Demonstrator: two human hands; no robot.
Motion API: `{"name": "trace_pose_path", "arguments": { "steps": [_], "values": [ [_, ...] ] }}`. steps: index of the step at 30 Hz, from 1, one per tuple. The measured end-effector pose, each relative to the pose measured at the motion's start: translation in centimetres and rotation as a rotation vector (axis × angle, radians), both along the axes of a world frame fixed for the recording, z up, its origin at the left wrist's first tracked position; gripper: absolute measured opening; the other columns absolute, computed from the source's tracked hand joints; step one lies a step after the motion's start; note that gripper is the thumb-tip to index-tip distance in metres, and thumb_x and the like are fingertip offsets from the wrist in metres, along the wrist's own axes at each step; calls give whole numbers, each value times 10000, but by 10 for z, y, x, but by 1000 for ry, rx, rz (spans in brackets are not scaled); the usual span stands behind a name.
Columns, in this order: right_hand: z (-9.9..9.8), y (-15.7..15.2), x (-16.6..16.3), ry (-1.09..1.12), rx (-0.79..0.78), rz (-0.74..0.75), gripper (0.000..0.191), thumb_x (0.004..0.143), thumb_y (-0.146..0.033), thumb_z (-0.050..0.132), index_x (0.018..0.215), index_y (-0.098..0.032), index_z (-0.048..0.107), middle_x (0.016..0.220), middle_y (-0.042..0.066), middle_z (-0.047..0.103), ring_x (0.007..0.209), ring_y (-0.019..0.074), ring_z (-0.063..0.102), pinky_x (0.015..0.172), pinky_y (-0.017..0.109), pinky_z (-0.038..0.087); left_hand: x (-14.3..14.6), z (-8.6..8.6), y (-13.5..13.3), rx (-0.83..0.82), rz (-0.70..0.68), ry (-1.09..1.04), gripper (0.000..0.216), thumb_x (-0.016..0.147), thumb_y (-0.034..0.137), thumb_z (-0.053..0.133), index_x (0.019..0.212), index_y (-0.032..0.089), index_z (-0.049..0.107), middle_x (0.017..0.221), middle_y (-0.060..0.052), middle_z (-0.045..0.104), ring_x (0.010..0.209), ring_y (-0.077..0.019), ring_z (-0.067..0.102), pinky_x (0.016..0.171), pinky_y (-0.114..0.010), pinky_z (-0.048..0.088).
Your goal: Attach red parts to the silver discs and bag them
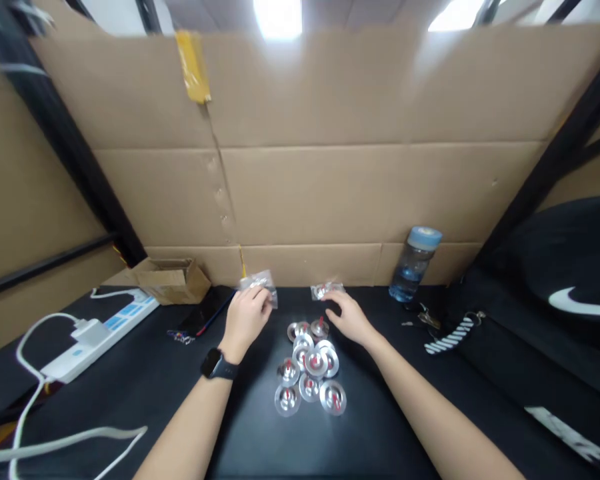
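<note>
My left hand (249,315), with a dark smartwatch on its wrist, has its fingers curled on a small clear plastic bag (261,279) near the cardboard wall. What the bag contains is too blurred to tell. My right hand (349,316) is open, thumb and fingers apart, with its fingertips at a second clear plastic bag (326,289) that shows bits of red. Between my hands and nearer to me lies a loose cluster of several shiny round metal discs (316,362) with clear rims and red centre pieces, some overlapping.
Left on the black table are a white power strip (105,337) with cables, a small open cardboard box (173,283) and a dark phone (207,310). To the right are a blue-capped water bottle (414,267), keys with a striped strap (450,337) and a black bag (545,333).
</note>
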State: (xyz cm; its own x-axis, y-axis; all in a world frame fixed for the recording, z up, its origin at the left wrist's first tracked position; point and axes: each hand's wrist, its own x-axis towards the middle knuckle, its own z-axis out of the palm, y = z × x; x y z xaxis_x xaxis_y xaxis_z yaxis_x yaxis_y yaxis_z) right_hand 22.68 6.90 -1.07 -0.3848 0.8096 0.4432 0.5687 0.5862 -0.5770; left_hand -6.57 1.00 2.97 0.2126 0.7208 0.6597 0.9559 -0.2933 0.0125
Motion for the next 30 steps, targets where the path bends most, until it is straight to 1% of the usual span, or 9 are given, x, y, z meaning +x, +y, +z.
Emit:
{"name": "trace_pose_path", "arguments": {
  "steps": [4,7,11,15,18,21,23,27,30],
  "values": [
    [-2,30,-8,-355,-5,-133,572,809,-153,579,1367,-278,595,1516,121,525,1414,320,419,1090,548,279,-23,1,4,-97,174,-10,155,910,152,521,816,198,636,896,-70,698,832,-221,641,745,-316,393],
    [4,45,-18,-565,1,-112,612,762,-112,576,1351,-278,596,1459,130,575,1363,342,438,1057,557,224,-30,-9,9,-254,197,-33,172,840,86,539,840,204,664,924,-62,707,892,-230,654,780,-317,392],
    [15,50,-28,-612,77,-95,419,787,-31,507,1114,-225,685,1151,118,726,1122,293,583,961,446,269,-36,-25,17,-322,229,-55,239,851,66,525,927,210,700,1020,-73,717,1005,-247,652,871,-355,383],
    [22,47,-35,-608,143,-65,386,816,-21,486,1093,-207,681,1091,111,731,1034,252,615,915,373,297,-42,-36,20,-356,245,-84,318,847,129,572,1118,231,702,1166,-84,709,1100,-267,641,941,-383,388],
    [22,42,-41,-556,178,-78,398,831,-26,469,1126,-206,665,1090,98,738,1052,241,628,928,352,323,-42,-32,17,-369,223,-130,381,847,160,580,1209,230,677,1221,-90,700,1144,-278,633,957,-386,415],
    [24,31,-46,-309,179,-164,368,837,-59,464,1104,-224,655,1069,59,748,1026,230,659,925,347,367,-29,-19,12,-337,59,-248,312,863,191,583,1153,238,688,1171,-81,707,1120,-262,639,970,-366,440],
    [28,20,-47,-43,132,-170,283,843,-118,487,1032,-231,664,991,35,757,952,229,684,902,352,415,-10,-12,8,-311,-166,-418,241,937,273,532,1120,241,686,1094,-76,710,1043,-233,658,953,-347,467],
    [36,-11,-37,283,3,92,218,921,-276,512,988,-214,710,1007,83,762,989,271,698,908,391,493,36,-15,3,-372,-380,-803,368,960,422,540,1273,237,597,1196,-100,672,1067,-235,651,882,-344,502],
    [30,-33,-27,409,-102,155,252,942,-383,568,1058,-219,720,1053,105,759,1006,292,706,921,418,517,58,-30,1,-521,-512,-889,481,876,345,658,1334,244,553,1179,-91,674,967,-213,670,783,-304,504]
  ]
}}
